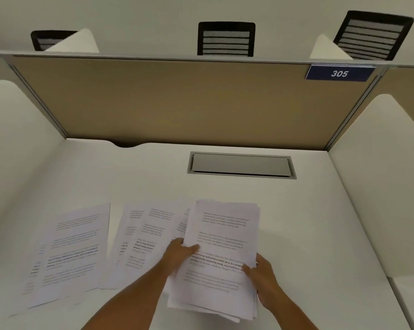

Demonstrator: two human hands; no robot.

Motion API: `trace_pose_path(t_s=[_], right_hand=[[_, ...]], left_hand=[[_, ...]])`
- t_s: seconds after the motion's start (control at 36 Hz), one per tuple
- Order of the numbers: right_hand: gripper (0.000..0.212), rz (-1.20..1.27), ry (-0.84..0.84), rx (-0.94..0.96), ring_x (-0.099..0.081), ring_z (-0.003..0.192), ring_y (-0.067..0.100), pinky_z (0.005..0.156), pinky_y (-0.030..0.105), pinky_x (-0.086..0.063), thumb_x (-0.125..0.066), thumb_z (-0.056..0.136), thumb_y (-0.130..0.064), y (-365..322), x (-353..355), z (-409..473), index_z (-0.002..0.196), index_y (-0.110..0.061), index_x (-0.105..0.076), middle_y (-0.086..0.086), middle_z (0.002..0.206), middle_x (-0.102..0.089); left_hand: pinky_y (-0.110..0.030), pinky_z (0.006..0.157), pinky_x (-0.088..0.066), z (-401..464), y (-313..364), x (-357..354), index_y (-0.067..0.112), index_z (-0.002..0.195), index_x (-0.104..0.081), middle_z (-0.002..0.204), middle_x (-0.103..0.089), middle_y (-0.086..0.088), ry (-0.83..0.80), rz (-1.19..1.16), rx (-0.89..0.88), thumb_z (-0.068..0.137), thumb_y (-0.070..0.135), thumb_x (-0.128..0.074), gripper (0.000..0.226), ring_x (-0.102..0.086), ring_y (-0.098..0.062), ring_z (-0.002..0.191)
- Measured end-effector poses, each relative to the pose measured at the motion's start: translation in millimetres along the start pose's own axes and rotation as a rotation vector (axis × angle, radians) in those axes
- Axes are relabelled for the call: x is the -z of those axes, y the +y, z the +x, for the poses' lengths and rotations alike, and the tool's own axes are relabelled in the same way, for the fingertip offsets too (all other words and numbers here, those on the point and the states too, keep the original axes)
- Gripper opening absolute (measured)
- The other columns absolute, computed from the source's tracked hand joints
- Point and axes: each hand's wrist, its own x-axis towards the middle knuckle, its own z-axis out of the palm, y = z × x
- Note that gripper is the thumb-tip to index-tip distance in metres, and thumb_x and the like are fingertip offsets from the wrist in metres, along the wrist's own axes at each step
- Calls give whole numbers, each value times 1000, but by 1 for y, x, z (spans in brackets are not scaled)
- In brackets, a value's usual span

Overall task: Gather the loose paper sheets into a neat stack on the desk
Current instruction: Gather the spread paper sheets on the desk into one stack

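White carrel desk [308, 222], walled on three sides: tan back panel [177, 98] across the far edge, white side dividers [15, 144] rising left and right. Blue plate reading 305 [340, 73] at the panel's upper right corner. Three black mesh chair backs [226, 39] show above the panel's top rail.

Grey cable hatch [241, 165] set flush in the desk, centre-right, near the back panel. Small dark cutout [125, 144] in the desk's far edge, left of centre.

Open desk surface: broad bare band between the papers and the back panel; wide bare strip right of the papers out to the right divider. Left side crowded with paper almost to the near edge.

Gathered stack [221, 253] of printed sheets, centre of the near desk, edges uneven, corners fanning at the bottom and along the right side. Top sheet face up, text blurred.

Loose sheets [144, 236] fanned left of the stack, overlapping one another, their right edges tucked under it. Further left, a separate group of sheets [70, 253] lies skewed, a narrow gap of desk between the two groups.

Left hand [179, 254] grips the stack's left edge, thumb on top of the top sheet, fingers curled beneath. Right hand [263, 275] grips the lower right edge, thumb pressed on the page, fingers hidden behind the paper.

Whether the stack rests on the desk or is lifted: cannot tell.
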Motion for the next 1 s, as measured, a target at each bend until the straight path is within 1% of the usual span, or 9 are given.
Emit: trace_pose_path(t_s=[0.08,0.19,0.39,0.53,0.58,0.67,0.72,0.83,1.0], right_hand=[[33,-6,6,-5,-73,98,15,81,30,-61,-67,92,-2,-2,-6,2,109,-30,-66,-12,101,-76],[31,-9,-12,-50,-70,100,17,91,41,-59,-67,94,-7,-1,-22,6,118,-26,-63,-8,106,-73],[28,-14,-37,-142,-71,102,25,88,45,-61,-65,95,-5,5,-60,10,117,-22,-67,4,113,-75],[26,-50,-22,-124,-71,93,18,81,31,-61,-63,94,-4,0,-86,13,96,-30,-69,-6,96,-76],[29,-59,-24,-130,-71,93,17,83,32,-60,-62,93,-3,-1,-96,16,94,-31,-68,-6,96,-75],[28,-106,-13,-142,-68,88,14,70,21,-55,-58,91,1,0,-106,26,98,-23,-71,-3,96,-75],[25,-163,23,-165,-68,95,20,77,26,-57,-59,89,-2,2,-112,34,110,-12,-70,6,106,-73],[52,-520,161,-287,-52,125,31,109,42,-44,-60,91,-18,-2,-118,46,140,-7,-48,17,141,-48],[63,-647,215,-307,-39,134,35,113,44,-38,-60,92,-22,0,-124,56,146,0,-36,21,151,-30]], left_hand=[[-30,78,-62,-5,1,13,14,108,-72,103,-77,0,-55,-54,-84,81,27,-80,31,-75,-5,80],[-28,73,-60,-7,4,25,8,111,-71,104,-76,-5,50,-33,-120,83,21,-78,32,-73,-16,86],[-44,96,-56,-1,1,27,4,123,-64,121,-69,-13,214,147,-116,88,20,-73,40,-67,-28,108],[-48,99,-53,10,-4,29,5,133,-57,131,-64,-13,242,227,-64,91,25,-67,48,-63,-29,116],[-46,101,-52,14,-4,29,7,135,-56,134,-62,-11,244,271,-54,93,27,-65,47,-61,-28,119],[-40,109,-45,22,-4,28,12,147,-43,150,-48,-7,252,314,-27,96,28,-60,56,-51,-26,133],[-40,109,-42,28,-4,28,13,149,-39,154,-43,-7,251,317,-21,97,27,-58,57,-47,-26,136],[-41,112,-39,38,-11,30,15,150,-36,155,-40,-6,246,389,-14,99,29,-54,56,-43,-25,140],[-40,110,-41,47,-18,32,10,147,-40,155,-31,-12,272,539,-16,96,32,-58,59,-35,-33,139]])
